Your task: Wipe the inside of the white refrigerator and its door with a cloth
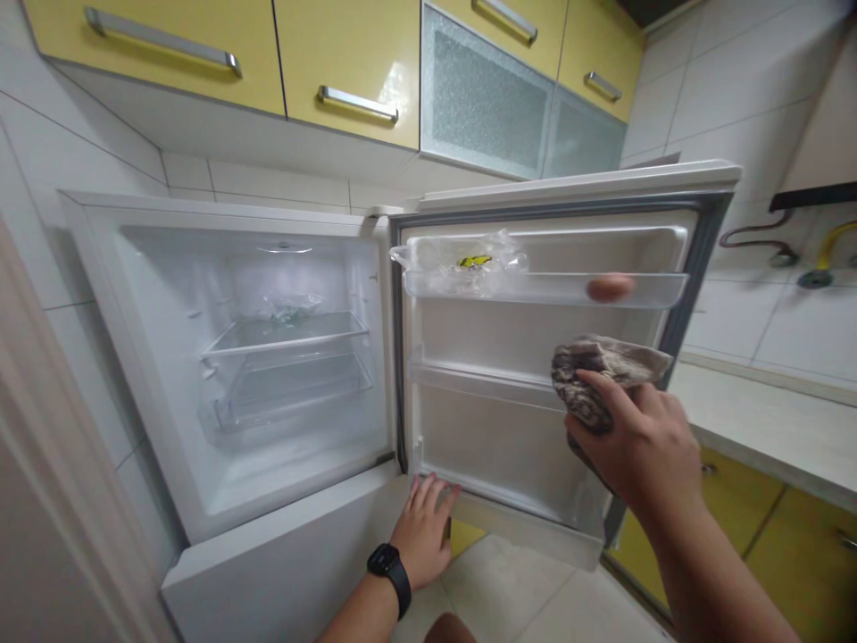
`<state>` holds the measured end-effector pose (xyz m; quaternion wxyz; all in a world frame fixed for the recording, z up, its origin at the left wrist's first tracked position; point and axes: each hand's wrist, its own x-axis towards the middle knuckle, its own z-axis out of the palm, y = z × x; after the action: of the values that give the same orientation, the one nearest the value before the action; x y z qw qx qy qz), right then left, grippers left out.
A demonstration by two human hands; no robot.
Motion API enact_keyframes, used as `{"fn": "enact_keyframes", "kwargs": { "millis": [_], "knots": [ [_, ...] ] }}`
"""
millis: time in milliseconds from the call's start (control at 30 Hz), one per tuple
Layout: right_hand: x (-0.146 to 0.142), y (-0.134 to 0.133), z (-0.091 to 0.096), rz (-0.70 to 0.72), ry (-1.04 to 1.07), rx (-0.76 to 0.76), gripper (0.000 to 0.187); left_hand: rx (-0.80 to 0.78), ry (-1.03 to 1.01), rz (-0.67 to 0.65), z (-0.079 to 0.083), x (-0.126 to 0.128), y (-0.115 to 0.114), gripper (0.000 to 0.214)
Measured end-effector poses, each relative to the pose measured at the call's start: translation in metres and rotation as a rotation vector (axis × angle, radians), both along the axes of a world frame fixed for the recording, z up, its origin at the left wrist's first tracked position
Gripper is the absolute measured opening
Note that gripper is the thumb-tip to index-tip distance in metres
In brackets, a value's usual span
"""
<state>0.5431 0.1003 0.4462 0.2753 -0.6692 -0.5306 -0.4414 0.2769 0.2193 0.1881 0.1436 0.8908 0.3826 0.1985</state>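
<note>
My right hand grips a bunched, brown-and-grey patterned cloth in front of the middle door shelf, near the door's outer edge. Whether the cloth touches that shelf I cannot tell. At the lower inner corner of the open refrigerator door, my left hand rests with its fingers stretched over the bottom edge. A black watch is on the left wrist. The top door shelf holds a clear plastic bag with a yellow mark and a brown egg.
To the left, the refrigerator compartment stands open, with a glass shelf bearing a plastic bag and a clear drawer below. Yellow cabinets hang overhead. A pale counter runs along the right, behind the door.
</note>
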Motion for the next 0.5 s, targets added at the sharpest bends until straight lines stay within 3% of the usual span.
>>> {"fn": "enact_keyframes", "kwargs": {
  "millis": [233,367,500],
  "knots": [
    [-0.045,0.04,0.058,0.175,0.055,-0.358,0.046,0.007,0.066,-0.01,0.002,0.0,0.0,0.097],
    [-0.084,0.089,0.086,0.338,0.123,-0.59,0.049,0.014,0.119,0.011,0.002,0.004,-0.001,0.105],
    [-0.133,0.145,0.097,0.472,0.17,-0.745,0.048,0.015,0.111,0.016,0.001,0.006,-0.001,0.106]
  ]
}}
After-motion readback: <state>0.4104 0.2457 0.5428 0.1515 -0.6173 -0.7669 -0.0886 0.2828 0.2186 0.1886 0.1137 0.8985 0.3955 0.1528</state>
